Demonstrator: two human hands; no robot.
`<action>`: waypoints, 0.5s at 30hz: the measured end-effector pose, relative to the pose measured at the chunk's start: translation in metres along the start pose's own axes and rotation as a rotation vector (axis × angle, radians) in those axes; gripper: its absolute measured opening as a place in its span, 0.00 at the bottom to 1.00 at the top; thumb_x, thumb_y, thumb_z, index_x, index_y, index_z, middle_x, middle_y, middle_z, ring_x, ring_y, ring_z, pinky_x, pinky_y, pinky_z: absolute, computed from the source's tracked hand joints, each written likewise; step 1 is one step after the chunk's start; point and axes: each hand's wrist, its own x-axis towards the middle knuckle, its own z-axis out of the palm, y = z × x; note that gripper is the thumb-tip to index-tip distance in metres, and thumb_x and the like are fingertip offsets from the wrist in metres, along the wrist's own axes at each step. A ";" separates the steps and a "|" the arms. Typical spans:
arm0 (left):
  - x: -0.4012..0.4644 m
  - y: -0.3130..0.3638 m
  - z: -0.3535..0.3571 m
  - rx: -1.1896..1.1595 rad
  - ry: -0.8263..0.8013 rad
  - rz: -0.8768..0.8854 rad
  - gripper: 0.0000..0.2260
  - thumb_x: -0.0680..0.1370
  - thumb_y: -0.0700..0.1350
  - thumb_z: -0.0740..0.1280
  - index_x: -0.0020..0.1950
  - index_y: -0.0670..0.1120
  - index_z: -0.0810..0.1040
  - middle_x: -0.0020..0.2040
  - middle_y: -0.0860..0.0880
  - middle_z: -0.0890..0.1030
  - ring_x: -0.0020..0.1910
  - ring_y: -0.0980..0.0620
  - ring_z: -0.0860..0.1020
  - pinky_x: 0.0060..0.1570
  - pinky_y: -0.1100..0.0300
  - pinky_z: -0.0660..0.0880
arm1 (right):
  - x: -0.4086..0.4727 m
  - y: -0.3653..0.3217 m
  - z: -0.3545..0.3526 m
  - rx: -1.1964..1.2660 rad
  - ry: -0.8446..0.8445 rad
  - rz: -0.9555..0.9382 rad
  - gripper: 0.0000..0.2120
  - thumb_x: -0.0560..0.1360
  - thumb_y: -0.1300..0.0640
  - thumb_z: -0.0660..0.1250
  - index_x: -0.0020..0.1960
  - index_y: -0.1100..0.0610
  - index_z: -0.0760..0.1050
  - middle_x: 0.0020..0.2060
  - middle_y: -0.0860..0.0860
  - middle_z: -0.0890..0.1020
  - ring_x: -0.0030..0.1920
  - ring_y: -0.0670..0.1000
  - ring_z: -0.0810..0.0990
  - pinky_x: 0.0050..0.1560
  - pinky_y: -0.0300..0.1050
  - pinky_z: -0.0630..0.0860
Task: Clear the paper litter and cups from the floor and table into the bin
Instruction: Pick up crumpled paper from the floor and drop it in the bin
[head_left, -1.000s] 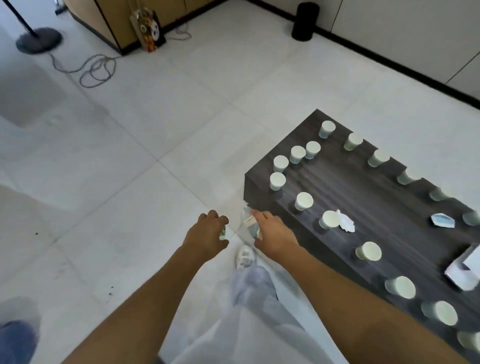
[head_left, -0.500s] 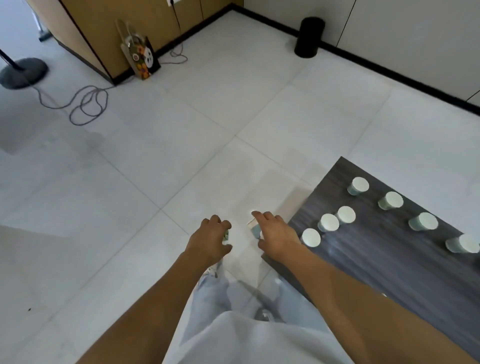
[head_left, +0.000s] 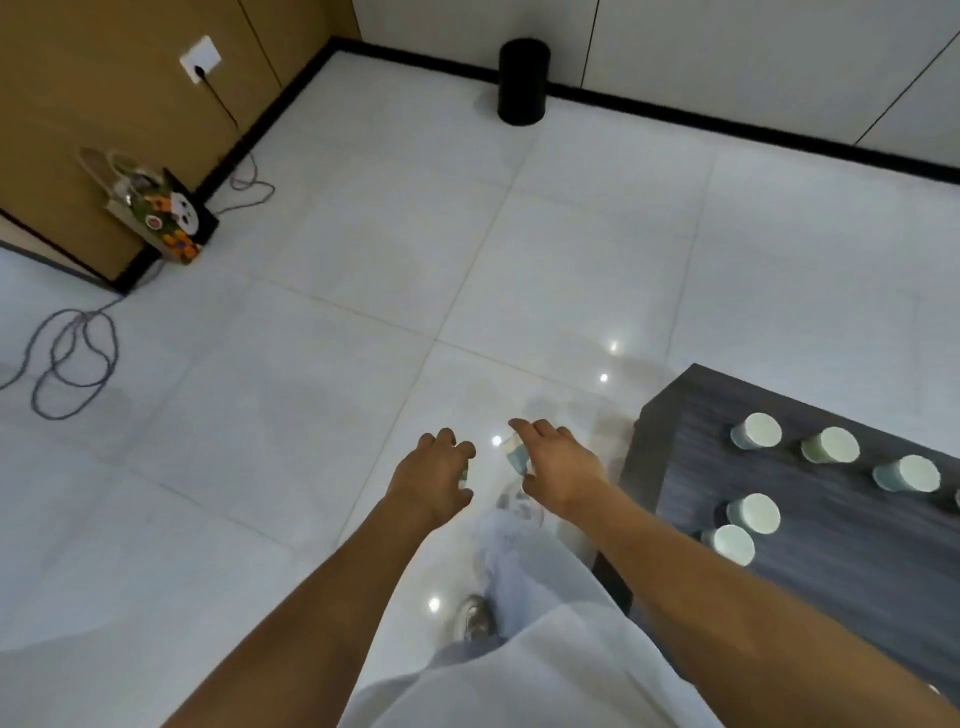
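Bin (head_left: 522, 80): black cylinder, far centre by wall, now squarely ahead after view swung off surface (head_left: 810, 525). Surface slid to right edge; five cups (head_left: 756, 430) left showing there. Right hand (head_left: 558, 467) grip closed round crumpled cup (head_left: 515, 453). Left hand (head_left: 434, 475) curled on small scrap (head_left: 466, 474), barely visible. Likely carrying load to bin.
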 end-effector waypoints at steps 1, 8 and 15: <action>0.024 -0.004 -0.011 0.010 -0.008 0.023 0.22 0.75 0.50 0.67 0.68 0.49 0.69 0.63 0.47 0.69 0.62 0.48 0.68 0.51 0.56 0.73 | 0.021 0.006 -0.010 0.001 -0.002 0.009 0.35 0.74 0.58 0.66 0.76 0.49 0.54 0.67 0.51 0.69 0.63 0.55 0.70 0.54 0.51 0.78; 0.196 -0.019 -0.104 0.029 -0.045 0.074 0.22 0.75 0.49 0.67 0.68 0.49 0.69 0.63 0.48 0.69 0.62 0.48 0.68 0.51 0.56 0.73 | 0.177 0.047 -0.115 0.018 0.028 0.073 0.35 0.74 0.59 0.66 0.76 0.49 0.54 0.67 0.52 0.69 0.63 0.56 0.70 0.57 0.51 0.76; 0.348 -0.037 -0.210 -0.017 -0.004 0.084 0.20 0.75 0.50 0.68 0.66 0.50 0.70 0.62 0.49 0.70 0.61 0.48 0.68 0.49 0.56 0.72 | 0.317 0.074 -0.230 0.036 0.056 0.092 0.35 0.73 0.60 0.66 0.76 0.49 0.55 0.66 0.51 0.69 0.62 0.55 0.70 0.52 0.51 0.77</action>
